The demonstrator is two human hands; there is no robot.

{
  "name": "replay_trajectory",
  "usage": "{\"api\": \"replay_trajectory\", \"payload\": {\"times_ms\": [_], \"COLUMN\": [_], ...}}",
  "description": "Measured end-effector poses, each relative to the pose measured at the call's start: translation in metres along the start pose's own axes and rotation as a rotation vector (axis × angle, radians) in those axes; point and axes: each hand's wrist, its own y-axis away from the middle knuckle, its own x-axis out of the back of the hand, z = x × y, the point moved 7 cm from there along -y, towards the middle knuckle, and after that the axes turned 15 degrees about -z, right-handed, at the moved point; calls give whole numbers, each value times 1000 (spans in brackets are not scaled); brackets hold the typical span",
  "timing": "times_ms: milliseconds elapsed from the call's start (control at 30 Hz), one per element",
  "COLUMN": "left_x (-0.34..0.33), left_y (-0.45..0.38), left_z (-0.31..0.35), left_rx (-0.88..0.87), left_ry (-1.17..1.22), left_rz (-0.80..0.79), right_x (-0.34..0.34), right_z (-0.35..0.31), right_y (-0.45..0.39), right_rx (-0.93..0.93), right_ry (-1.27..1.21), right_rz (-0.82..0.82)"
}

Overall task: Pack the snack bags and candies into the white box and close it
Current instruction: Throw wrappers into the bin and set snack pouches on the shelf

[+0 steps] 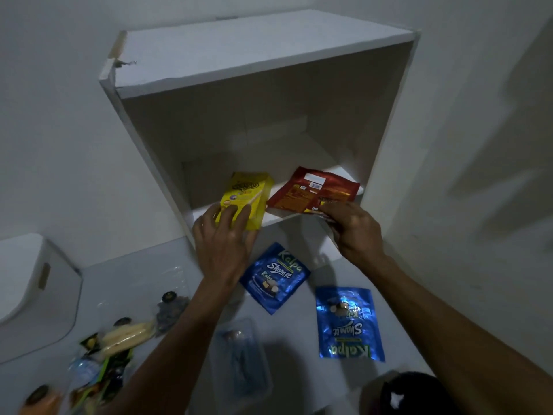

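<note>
The white box (143, 139) lies on its side with its open face toward me. A yellow snack bag (250, 190) lies on the box's lower wall at the front edge; my left hand (223, 244) rests on its near end with fingers spread and nearly straight. My right hand (354, 232) pinches the near corner of a red snack bag (311, 190), which lies beside the yellow one inside the box. Two blue snack bags (273, 277) (348, 323) lie on the table in front of the box. Small wrapped candies (119, 342) are heaped at the lower left.
A white lid or panel (27, 283) sits at the far left of the table. A clear plastic tray (242, 363) lies under my left forearm. A dark round object (410, 393) is at the bottom right. Walls close in behind and to the right.
</note>
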Motion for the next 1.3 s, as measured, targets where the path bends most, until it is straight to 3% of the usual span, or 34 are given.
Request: {"api": "replay_trajectory", "payload": {"times_ms": [133, 300, 500, 733, 900, 1033, 1300], "left_x": [33, 77, 80, -12, -67, -115, -218], "left_y": [9, 29, 83, 189, 240, 269, 314], "left_z": [14, 59, 154, 264, 326, 363, 408], "left_rx": [0, 59, 23, 76, 86, -13, -1], "left_ry": [116, 399, 680, 670, 630, 602, 567], "left_rz": [139, 180, 64, -370, -590, -703, -868], "right_x": [38, 96, 154, 128, 93, 61, -18], "right_z": [4, 23, 76, 147, 169, 177, 218], "right_y": [22, 73, 201, 395, 495, 540, 581], "right_rx": [-82, -183, -399, -824, -1139, -1339, -1561], "right_ry": [-161, -308, -359, -302, -287, -316, -356], "right_rz": [161, 338, 470, 370, 283, 215, 104]}}
